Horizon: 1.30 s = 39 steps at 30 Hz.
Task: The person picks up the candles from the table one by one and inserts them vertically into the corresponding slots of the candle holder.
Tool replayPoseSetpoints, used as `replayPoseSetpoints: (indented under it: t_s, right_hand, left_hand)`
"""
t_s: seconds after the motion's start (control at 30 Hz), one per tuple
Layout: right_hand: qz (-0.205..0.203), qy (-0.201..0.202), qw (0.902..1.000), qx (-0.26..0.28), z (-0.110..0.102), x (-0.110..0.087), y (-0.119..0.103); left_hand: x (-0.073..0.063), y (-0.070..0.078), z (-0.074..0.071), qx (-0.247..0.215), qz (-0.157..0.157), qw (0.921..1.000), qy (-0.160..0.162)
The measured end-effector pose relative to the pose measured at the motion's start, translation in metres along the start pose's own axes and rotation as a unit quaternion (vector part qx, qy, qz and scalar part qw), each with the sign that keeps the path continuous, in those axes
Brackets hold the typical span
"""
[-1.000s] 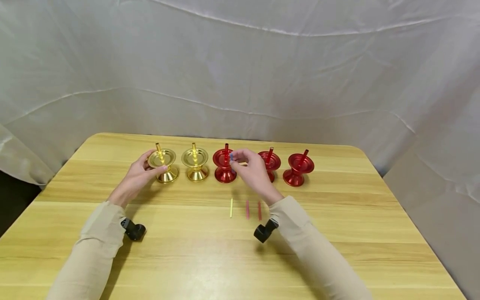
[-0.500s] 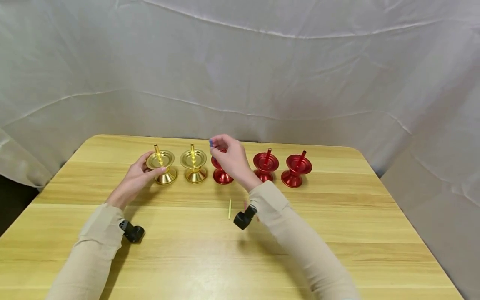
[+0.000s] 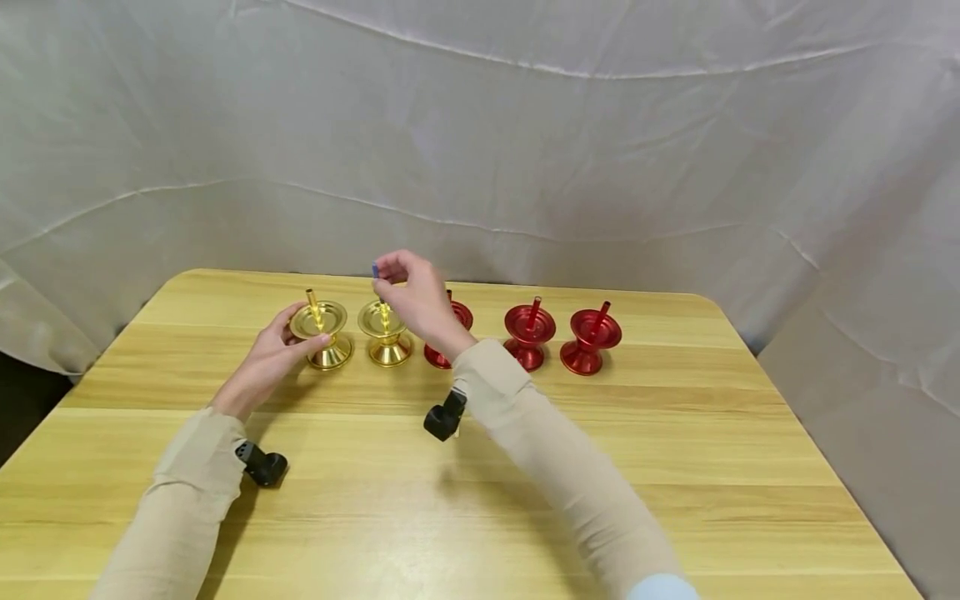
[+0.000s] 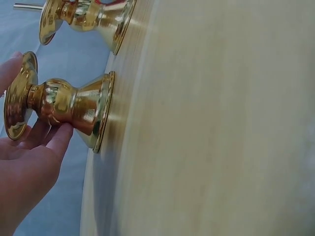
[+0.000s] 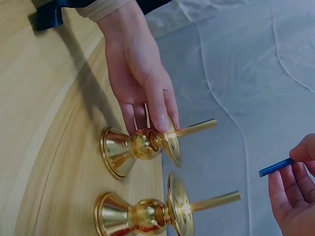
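My left hand (image 3: 268, 360) holds the leftmost gold candle holder (image 3: 331, 355), thumb in front and fingers round behind. The left wrist view shows fingertips against its bulbous stem (image 4: 59, 102) and its base on the table. Between thumb and fingers, my right hand (image 3: 420, 293) pinches a thin blue candle (image 5: 275, 167). This hand is raised over the second gold candle holder (image 3: 389, 351), whose upright tube stands below and partly behind the fingers. In the right wrist view, the blue candle is apart from both gold tubes.
Three red candle holders continue the row: one (image 3: 463, 315) partly hidden by my right hand, then two more (image 3: 528, 357) (image 3: 582, 359). My right forearm and wrist camera (image 3: 444, 417) cover most of the loose thin candles on the wooden table (image 3: 337, 517). A pale curtain hangs behind.
My right hand has moved left and up with the blue candle, from beside the leftmost red holder to above the second gold holder. My left hand keeps its hold.
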State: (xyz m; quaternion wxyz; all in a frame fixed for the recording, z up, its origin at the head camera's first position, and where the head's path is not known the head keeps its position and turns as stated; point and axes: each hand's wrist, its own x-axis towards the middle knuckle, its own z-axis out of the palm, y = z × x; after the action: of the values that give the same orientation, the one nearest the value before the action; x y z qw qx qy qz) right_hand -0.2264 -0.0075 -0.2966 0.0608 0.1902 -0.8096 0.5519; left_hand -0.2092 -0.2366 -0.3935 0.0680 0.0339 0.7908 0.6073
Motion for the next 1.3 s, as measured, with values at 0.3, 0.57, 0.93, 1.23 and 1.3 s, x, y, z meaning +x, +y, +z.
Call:
replayPoseSetpoints:
  t_s: [0.3, 0.57, 0.93, 1.23, 1.3]
  right_hand:
    - [0.006, -0.02, 0.9996, 0.02, 0.018, 0.014, -0.003]
    - [0.016, -0.02, 0.9996, 0.015, 0.027, 0.031, -0.012]
    - [0.024, -0.035, 0.9987, 0.029, 0.05, 0.044, -0.014]
    - [0.053, -0.031, 0.9928, 0.103, 0.06, 0.043, -0.009]
    - [0.063, -0.025, 0.9901, 0.123, 0.061, 0.043, -0.008]
  left_hand:
    - [0.001, 0.0, 0.004, -0.008, 0.001, 0.9999, -0.01]
    - [0.002, 0.002, 0.005, -0.008, 0.004, 0.9999, -0.004]
    - [0.001, 0.0, 0.004, -0.011, 0.014, 0.9998, -0.002]
    - [-0.003, 0.001, 0.005, -0.018, 0.008, 0.9998, 0.004]
    - [-0.003, 0.002, 0.006, -0.021, 0.009, 0.9997, 0.003]
